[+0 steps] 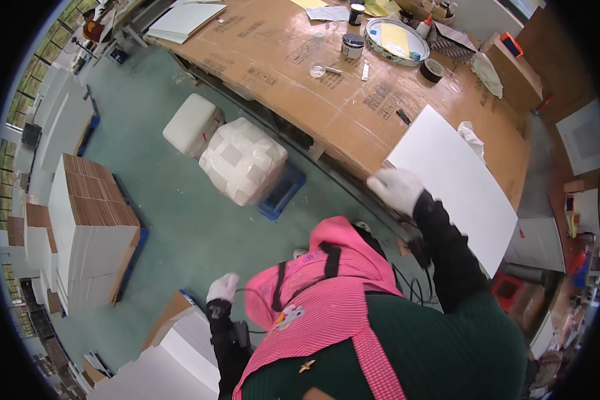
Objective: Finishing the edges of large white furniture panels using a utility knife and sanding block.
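Observation:
My right hand (pixel 395 189), in a white glove, is at the table's front edge with its fingers curled. It is beside the near left corner of a large white board (pixel 457 190) that lies on the table; whether it grips anything there is hidden. My left hand (pixel 223 288), also gloved in white, hangs low over the floor with its fingers drawn together and nothing visible in them. Just below it are white sheets (pixel 180 353) with a brown board edge. A dark cable (pixel 413 283) runs near my right side.
The table (pixel 280 67) is covered in brown cardboard. On it are a clear bottle (pixel 317 57), a dark jar (pixel 353 45), a round lid (pixel 397 41), a tape roll (pixel 431 70) and white sheets (pixel 185 21). A wrapped stool (pixel 242 162) and stacked boards (pixel 93 233) stand on the floor.

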`<state>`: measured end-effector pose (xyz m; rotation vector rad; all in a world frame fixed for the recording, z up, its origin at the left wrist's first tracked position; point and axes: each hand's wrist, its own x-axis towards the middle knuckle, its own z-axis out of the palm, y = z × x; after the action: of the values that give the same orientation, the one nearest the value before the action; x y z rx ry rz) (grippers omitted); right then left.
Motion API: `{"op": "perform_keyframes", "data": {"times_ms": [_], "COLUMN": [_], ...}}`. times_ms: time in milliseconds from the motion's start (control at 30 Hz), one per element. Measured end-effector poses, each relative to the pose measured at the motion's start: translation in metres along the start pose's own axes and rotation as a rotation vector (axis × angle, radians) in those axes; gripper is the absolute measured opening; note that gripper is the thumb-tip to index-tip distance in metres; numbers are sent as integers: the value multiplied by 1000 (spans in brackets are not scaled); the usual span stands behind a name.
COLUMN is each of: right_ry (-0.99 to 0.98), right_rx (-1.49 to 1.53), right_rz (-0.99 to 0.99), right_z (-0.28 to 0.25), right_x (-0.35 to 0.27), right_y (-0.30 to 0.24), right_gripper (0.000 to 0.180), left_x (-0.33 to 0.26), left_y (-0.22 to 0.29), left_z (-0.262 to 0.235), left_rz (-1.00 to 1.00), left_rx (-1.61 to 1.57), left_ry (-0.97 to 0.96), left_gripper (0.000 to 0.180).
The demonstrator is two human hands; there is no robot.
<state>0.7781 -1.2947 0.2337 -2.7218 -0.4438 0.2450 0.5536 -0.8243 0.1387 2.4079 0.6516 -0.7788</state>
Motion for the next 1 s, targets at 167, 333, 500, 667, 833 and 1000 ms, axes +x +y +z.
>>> {"op": "perform_keyframes", "data": {"times_ms": [167,333,500,667,833,1000], "right_ry": [111,153,-228,-95,84,44], "right_rx": [-287,-373,-751,-608,-163,-485], "right_rz": [168,497,532,401,64,-213], "right_z": [22,26,17,14,52,66], "right_x": [78,126,184,213,254,327], "right_y": [48,156,139,199,157,117], "right_gripper": [28,28,45,22,19,6], "left_x": [-56,-100,-160,-180,-108,-59], "left_y": [-168,-228,-229,-210,-159,-162], "left_z": [38,103,163,157,138,91], "left_rz": [-195,-384,9,-258,-472,-720], "left_rx": [-182,-362,-85,-365,-678,-1069], "left_ry": [107,36,-67,-184,-219,-125], "left_gripper": [48,41,41,42,43,45]}}
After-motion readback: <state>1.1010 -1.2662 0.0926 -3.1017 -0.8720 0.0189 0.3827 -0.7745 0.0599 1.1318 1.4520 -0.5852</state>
